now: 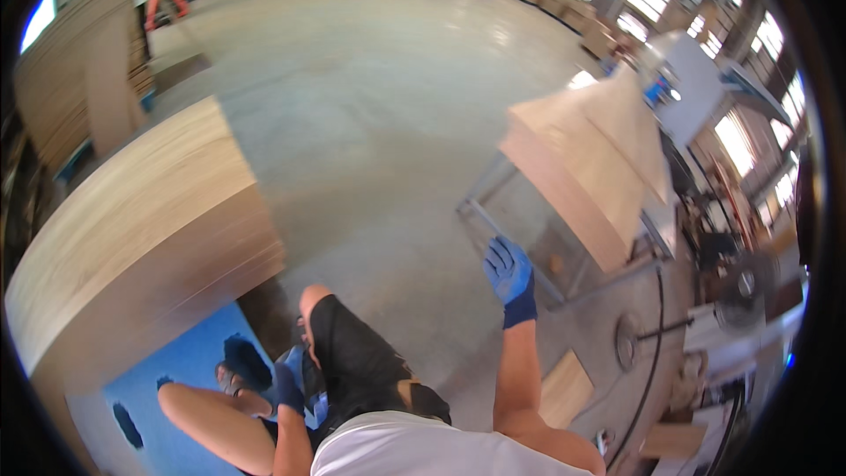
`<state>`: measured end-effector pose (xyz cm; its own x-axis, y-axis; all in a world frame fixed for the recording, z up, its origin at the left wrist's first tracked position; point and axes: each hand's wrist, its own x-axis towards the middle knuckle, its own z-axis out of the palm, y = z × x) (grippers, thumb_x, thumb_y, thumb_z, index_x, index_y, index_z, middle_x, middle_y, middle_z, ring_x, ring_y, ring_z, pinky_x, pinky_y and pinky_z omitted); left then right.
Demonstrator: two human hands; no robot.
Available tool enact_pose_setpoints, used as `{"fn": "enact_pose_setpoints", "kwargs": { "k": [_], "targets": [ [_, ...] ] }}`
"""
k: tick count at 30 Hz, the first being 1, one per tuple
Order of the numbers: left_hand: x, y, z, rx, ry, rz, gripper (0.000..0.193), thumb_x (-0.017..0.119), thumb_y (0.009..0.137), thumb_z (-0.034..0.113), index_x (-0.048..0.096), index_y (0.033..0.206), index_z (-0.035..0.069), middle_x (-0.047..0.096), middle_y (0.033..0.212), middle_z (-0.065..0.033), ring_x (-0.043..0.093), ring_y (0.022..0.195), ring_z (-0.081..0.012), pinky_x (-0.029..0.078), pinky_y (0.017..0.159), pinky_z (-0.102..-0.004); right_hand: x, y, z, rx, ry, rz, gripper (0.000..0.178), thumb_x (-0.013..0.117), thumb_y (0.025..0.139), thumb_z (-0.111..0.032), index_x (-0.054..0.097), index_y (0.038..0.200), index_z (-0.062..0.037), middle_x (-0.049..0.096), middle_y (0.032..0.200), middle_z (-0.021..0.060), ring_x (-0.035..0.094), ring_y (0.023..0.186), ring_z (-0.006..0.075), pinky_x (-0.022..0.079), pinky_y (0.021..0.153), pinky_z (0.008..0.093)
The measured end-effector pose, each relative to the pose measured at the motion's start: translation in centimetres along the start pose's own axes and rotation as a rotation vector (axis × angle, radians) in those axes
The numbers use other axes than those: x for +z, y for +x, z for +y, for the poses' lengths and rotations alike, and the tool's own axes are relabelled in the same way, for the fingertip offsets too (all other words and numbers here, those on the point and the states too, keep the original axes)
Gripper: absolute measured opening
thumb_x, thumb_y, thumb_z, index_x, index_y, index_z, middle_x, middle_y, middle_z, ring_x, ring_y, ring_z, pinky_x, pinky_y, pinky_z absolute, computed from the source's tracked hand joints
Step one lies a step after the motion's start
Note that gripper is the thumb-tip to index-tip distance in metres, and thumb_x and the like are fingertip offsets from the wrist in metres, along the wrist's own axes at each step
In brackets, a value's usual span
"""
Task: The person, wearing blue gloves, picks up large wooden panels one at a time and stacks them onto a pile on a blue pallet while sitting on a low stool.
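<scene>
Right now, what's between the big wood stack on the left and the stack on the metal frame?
Head view: only bare concrete floor between left stack and framed stack.

The person wears a blue work glove on the right hand (510, 275); the glove is of a knitted kind with a darker blue cuff that ends at the wrist. The left hand (284, 388) has a glove of the same blue colour. Both forearms are bare, without sleeves reaching them. On the upper body there is a white shirt (414, 449) with short sleeves. The legs are covered by black shorts (352, 361) that end at the knee. The feet are too blurred to tell what is worn there.
</scene>
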<state>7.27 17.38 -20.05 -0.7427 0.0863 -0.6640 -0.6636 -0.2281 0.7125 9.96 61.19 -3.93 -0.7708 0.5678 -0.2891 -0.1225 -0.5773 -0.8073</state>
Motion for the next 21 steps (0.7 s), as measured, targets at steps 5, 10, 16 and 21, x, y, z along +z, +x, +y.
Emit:
{"fn": "enact_pose_setpoints", "kwargs": {
  "k": [5, 10, 16, 21],
  "targets": [
    [-2.0, 2.4, -1.7, 0.086, 0.183, 0.182, 0.013, 0.052, 0.078, 0.022, 0.058, 0.074, 0.011, 0.055, 0.063, -0.0025, 0.052, 0.050, -0.0141, 0.041, 0.045, -0.0276, -3.3, -2.0, -4.0, -0.167, 0.264, -0.140, 0.037, 0.045, 0.085, -0.033, 0.050, 0.109, -0.0056, 0.058, 0.102, 0.0067, 0.055, 0.080, 0.0164, 0.043, 0.074, 0.0294],
    [-3.8, 4.7, -0.9, 0.088, 0.112, 0.232, 0.012, 0.052, 0.078, 0.022, 0.057, 0.078, 0.011, 0.053, 0.063, -0.0005, 0.049, 0.048, -0.0147, 0.041, 0.045, -0.0279, -4.8, -3.8, -5.8, -0.345, 0.275, 0.258, 0.038, 0.042, 0.086, -0.033, 0.050, 0.109, -0.0047, 0.058, 0.104, 0.0057, 0.056, 0.082, 0.0166, 0.046, 0.070, 0.0302],
    [-2.8, 2.1, -0.5, 0.140, 0.125, 0.172, 0.017, 0.054, 0.079, 0.020, 0.060, 0.083, 0.005, 0.056, 0.065, -0.0018, 0.051, 0.052, -0.0128, 0.042, 0.047, -0.0253, -10.2, -5.6, -8.7, -0.496, 0.342, 0.402, 0.047, 0.040, 0.085, -0.040, 0.043, 0.115, -0.0038, 0.053, 0.113, 0.0082, 0.054, 0.093, 0.0217, 0.043, 0.077, 0.0331],
    [-1.3, 0.2, 1.5, 0.167, 0.100, 0.117, 0.022, 0.053, 0.081, 0.020, 0.061, 0.091, 0.002, 0.059, 0.073, -0.0026, 0.055, 0.059, -0.0119, 0.044, 0.051, -0.0249, -12.9, -7.9, -14.6, -0.562, 0.322, 0.344, 0.060, 0.040, 0.082, -0.050, 0.041, 0.119, -0.0033, 0.048, 0.119, 0.0097, 0.050, 0.102, 0.0214, 0.041, 0.087, 0.0344]
  ]
}}
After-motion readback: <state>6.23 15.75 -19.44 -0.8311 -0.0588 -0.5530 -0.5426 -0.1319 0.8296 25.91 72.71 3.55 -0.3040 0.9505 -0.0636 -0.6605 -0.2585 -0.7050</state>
